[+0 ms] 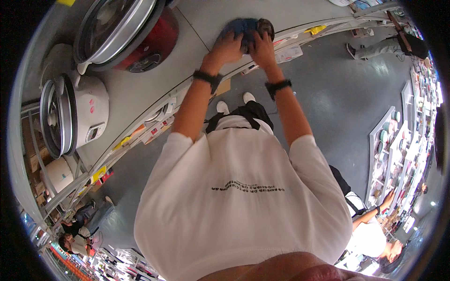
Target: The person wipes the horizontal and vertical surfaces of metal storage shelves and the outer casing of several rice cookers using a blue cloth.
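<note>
Both hands are at the grey shelf top [197,15] in front of me, on a dark blue object [237,25] with a dark brown, rounded, shiny part at its right end. Blur and my fingers hide what it is. My left hand [228,47] grips its near left side. The fingers of my right hand [260,47] curl over its near right side, close to the brown part. A black band is around each wrist. Left of the hands stands a large red electric cooker [158,42] with a glass lid, and nearer on that side a white rice cooker [93,109].
Boxed goods [288,53] and yellow tags [316,30] line the shelf's lower edge. Another white cooker [59,175] is at the lower left. Stocked display shelves [386,137] stand at the right. Other people are at the upper right, lower right and lower left.
</note>
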{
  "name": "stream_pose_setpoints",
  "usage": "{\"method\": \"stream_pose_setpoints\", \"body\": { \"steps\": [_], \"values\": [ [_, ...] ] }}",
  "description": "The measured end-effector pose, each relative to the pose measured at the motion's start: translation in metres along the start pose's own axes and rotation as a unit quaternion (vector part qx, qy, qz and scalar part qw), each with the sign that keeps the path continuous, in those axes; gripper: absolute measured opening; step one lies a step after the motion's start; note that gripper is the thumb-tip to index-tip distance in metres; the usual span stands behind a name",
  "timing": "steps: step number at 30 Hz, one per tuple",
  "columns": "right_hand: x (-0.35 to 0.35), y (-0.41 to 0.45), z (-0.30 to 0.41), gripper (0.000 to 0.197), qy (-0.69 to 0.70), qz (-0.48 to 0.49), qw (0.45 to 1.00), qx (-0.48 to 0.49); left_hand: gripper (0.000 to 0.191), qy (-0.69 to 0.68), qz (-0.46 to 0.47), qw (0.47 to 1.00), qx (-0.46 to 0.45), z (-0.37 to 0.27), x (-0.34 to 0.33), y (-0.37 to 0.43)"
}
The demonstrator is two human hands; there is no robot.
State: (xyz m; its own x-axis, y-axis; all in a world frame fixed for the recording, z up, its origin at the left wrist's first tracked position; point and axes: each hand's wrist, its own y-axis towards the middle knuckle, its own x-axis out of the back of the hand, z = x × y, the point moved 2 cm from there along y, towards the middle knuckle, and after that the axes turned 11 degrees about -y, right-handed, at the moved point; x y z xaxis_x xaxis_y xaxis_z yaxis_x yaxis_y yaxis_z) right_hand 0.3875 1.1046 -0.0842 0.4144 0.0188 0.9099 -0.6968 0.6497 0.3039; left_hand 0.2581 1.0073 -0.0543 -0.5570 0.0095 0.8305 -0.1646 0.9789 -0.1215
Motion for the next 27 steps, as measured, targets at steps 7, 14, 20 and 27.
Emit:
{"method": "stream_pose_setpoints", "body": {
  "steps": [7, 14, 20, 27],
  "values": [
    [0.019, -0.045, 0.039, 0.051, -0.029, -0.023, 0.998, 0.049, 0.063, 0.045, -0.094, 0.989, -0.103, 0.006, -0.018, -0.072],
    [-0.002, 0.019, 0.015, 0.054, -0.083, 0.018, 0.994, 0.07, 0.052, -0.128, 0.052, 0.99, 0.017, 0.025, 0.025, 0.017],
    [-0.028, 0.078, -0.001, 0.062, -0.129, 0.015, 0.989, 0.067, 0.038, -0.194, -0.103, 0.974, -0.056, 0.045, 0.027, 0.068],
    [0.027, 0.096, 0.024, 0.065, -0.168, 0.218, 0.961, -0.022, 0.04, -0.172, -0.249, 0.953, 0.025, 0.039, 0.035, 0.058]
  ]
}}
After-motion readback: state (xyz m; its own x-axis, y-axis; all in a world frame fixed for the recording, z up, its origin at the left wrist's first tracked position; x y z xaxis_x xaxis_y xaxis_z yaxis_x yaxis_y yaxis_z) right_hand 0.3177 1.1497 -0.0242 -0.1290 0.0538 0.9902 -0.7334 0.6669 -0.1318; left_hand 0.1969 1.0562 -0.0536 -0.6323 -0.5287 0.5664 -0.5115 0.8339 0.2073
